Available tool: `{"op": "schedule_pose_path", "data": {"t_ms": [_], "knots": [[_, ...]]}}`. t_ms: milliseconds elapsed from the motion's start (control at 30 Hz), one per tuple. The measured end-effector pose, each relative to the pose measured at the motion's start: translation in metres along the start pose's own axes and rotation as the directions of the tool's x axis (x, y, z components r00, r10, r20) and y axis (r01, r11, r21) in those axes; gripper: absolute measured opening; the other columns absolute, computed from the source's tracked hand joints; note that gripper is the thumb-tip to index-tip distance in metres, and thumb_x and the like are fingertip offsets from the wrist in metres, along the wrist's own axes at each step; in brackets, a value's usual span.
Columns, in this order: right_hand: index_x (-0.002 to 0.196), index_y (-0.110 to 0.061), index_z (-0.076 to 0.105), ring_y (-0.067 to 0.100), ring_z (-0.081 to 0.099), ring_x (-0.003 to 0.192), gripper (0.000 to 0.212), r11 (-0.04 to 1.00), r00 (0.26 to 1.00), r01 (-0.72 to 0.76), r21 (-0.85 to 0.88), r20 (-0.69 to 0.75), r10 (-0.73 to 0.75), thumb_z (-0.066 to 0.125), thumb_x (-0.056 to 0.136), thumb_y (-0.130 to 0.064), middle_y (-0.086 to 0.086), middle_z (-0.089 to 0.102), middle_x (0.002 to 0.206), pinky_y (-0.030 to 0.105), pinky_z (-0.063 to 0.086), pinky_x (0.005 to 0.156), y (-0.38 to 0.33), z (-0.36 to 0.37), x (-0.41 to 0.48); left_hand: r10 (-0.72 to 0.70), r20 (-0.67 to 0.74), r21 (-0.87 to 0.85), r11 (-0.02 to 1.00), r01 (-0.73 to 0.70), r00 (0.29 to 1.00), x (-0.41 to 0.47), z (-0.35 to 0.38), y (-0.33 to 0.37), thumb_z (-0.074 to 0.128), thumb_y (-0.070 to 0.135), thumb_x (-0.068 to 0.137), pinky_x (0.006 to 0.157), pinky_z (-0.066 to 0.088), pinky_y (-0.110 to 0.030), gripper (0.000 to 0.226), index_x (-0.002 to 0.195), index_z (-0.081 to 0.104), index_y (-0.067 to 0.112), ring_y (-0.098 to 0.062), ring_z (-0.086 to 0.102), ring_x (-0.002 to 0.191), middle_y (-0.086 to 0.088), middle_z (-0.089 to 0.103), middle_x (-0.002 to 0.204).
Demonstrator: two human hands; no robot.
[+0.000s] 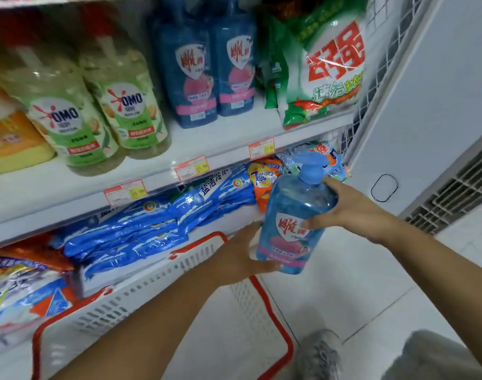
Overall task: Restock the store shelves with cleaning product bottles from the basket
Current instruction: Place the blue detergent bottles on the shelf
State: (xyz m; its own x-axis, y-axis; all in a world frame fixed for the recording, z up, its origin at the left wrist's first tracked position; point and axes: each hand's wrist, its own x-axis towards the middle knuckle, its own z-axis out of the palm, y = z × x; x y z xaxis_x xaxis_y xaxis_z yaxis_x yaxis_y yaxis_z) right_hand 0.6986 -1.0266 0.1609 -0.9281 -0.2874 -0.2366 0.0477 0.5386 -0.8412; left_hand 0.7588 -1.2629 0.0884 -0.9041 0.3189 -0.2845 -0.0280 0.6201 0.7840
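A blue pump bottle (291, 215) with a pink-and-white label is held upright in the air in front of the lower shelf. My right hand (344, 207) grips its shoulder from the right. My left hand (239, 256) cups its base from the left and below. Under my arms sits a white basket (196, 311) with a red rim; its inside shows no bottles. Two matching blue bottles (207, 72) stand on the white upper shelf (212, 138), between two green OMO bottles (102, 111) and a green detergent bag (319, 69).
The lower shelf holds blue detergent bags (152, 223) and an orange pack (264, 185). Red price tags (191, 168) line the shelf edge. An orange-yellow bottle (9, 138) stands far left. A white cabinet (426, 105) with a vent stands to the right. My shoe (319, 355) is on the tiled floor.
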Motion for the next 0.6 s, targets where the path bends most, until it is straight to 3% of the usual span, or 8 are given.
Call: {"op": "schedule_pose_path", "data": {"t_ms": [67,133,267,367,467,533,600], "knots": [[0.126,-0.035,0.057,0.013,0.069,0.104,0.084,0.997,0.998,0.057,0.042,0.020,-0.058,0.091,0.049,-0.033,-0.010,0.071,0.114,0.040,0.054,0.095,-0.033,-0.005,-0.013,0.045,-0.012,-0.232,0.972,-0.047,0.999,-0.011,-0.015,0.012,0.084,0.051,0.070,0.103,0.045,-0.025,0.085,0.140,0.036,0.048,0.000,0.048,0.130,0.033,0.048,0.137],[0.124,-0.032,0.061,0.016,0.070,0.106,0.081,0.980,0.990,0.133,0.145,0.036,-0.139,0.091,0.049,-0.026,-0.007,0.073,0.114,0.041,0.054,0.095,-0.055,-0.001,-0.023,0.045,-0.030,-0.327,0.944,-0.053,0.999,-0.023,-0.030,0.019,0.090,0.050,0.062,0.101,0.051,-0.036,0.090,0.138,0.043,0.044,-0.005,0.057,0.123,0.022,0.060,0.131],[0.122,-0.034,0.061,0.016,0.073,0.097,0.071,0.903,0.977,0.208,0.376,-0.046,-0.206,0.084,0.056,-0.022,-0.010,0.075,0.108,0.028,0.058,0.073,-0.082,0.027,-0.032,0.039,-0.170,-0.433,0.895,-0.110,0.985,-0.056,-0.055,0.025,0.091,0.017,0.065,0.074,0.054,-0.014,0.062,0.116,0.061,0.035,0.000,0.068,0.098,0.018,0.072,0.109],[0.135,-0.031,0.052,0.019,0.072,0.101,0.083,0.870,0.984,0.166,0.465,-0.020,-0.177,0.086,0.059,-0.033,-0.005,0.072,0.118,0.033,0.058,0.075,-0.087,0.058,-0.026,0.028,-0.280,-0.503,0.847,-0.171,0.960,-0.069,-0.063,0.018,0.089,0.008,0.066,0.066,0.053,-0.014,0.060,0.117,0.064,0.028,-0.003,0.071,0.091,0.015,0.075,0.103],[0.132,-0.029,0.050,0.015,0.072,0.098,0.082,0.910,0.984,0.142,0.391,0.044,-0.172,0.088,0.059,-0.029,-0.004,0.074,0.111,0.023,0.056,0.067,-0.089,0.088,-0.020,0.005,-0.342,-0.498,0.847,-0.186,0.940,-0.068,-0.074,0.013,0.095,0.017,0.060,0.075,0.058,-0.023,0.070,0.121,0.062,0.028,-0.009,0.071,0.098,0.011,0.074,0.109],[0.124,-0.025,0.056,0.016,0.073,0.093,0.077,0.918,0.987,0.149,0.367,-0.004,-0.159,0.093,0.056,-0.026,-0.004,0.076,0.103,0.020,0.054,0.063,-0.090,0.093,-0.008,0.006,-0.353,-0.459,0.870,-0.178,0.936,-0.062,-0.082,0.011,0.097,0.035,0.053,0.086,0.058,-0.035,0.079,0.123,0.060,0.035,-0.011,0.070,0.103,0.012,0.072,0.113],[0.118,-0.023,0.061,0.016,0.074,0.088,0.070,0.904,0.986,0.167,0.394,-0.055,-0.159,0.092,0.056,-0.029,-0.003,0.077,0.099,0.020,0.054,0.061,-0.096,0.090,0.007,0.021,-0.341,-0.417,0.893,-0.171,0.940,-0.054,-0.094,0.011,0.095,0.042,0.056,0.088,0.058,-0.036,0.078,0.124,0.057,0.040,-0.006,0.069,0.103,0.016,0.071,0.115]]}}
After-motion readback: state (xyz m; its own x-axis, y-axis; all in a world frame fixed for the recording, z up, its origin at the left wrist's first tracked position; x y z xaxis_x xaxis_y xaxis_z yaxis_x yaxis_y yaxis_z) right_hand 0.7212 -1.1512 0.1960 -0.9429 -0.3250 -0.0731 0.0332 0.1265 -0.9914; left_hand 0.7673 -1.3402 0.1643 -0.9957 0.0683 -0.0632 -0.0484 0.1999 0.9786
